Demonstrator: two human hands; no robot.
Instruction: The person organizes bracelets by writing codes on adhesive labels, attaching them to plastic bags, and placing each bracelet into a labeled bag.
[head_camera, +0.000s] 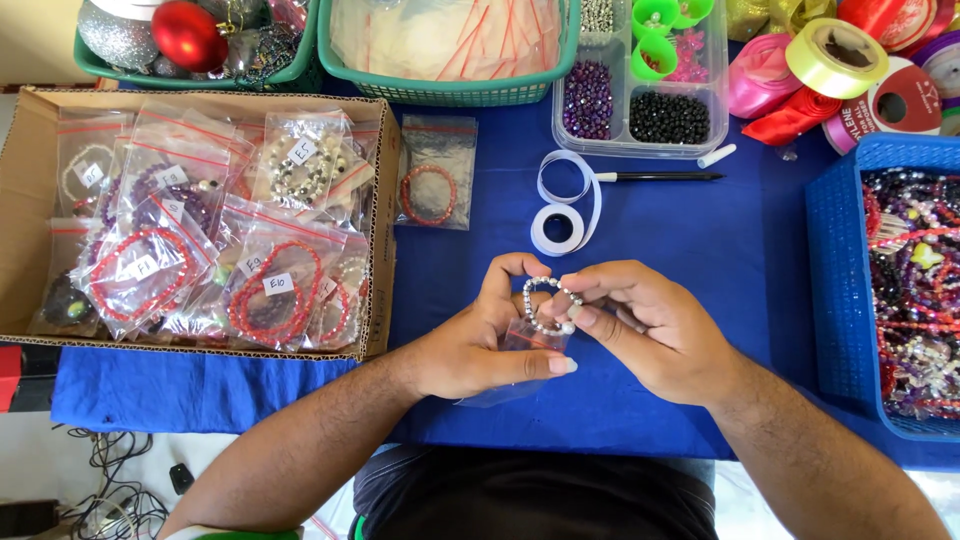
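My left hand (478, 345) grips a small clear plastic bag (512, 366) over the blue tablecloth (690, 240). My right hand (650, 325) pinches a silver-white beaded bracelet (546, 305) at the bag's mouth, partly pushed between my left fingers. A bagged red bracelet (431, 190) lies on the cloth just beyond my hands. A roll of white tape (560, 222) with a loose loop and a black pen (660, 176) lie farther up.
A cardboard box (378, 230) of bagged, labelled bracelets sits at left. A blue basket (835, 270) of bead strands stands at right. At the back are green baskets (450, 92) with empty bags, a clear bead organiser (640, 118), ribbon rolls (835, 55) and ornaments (188, 34).
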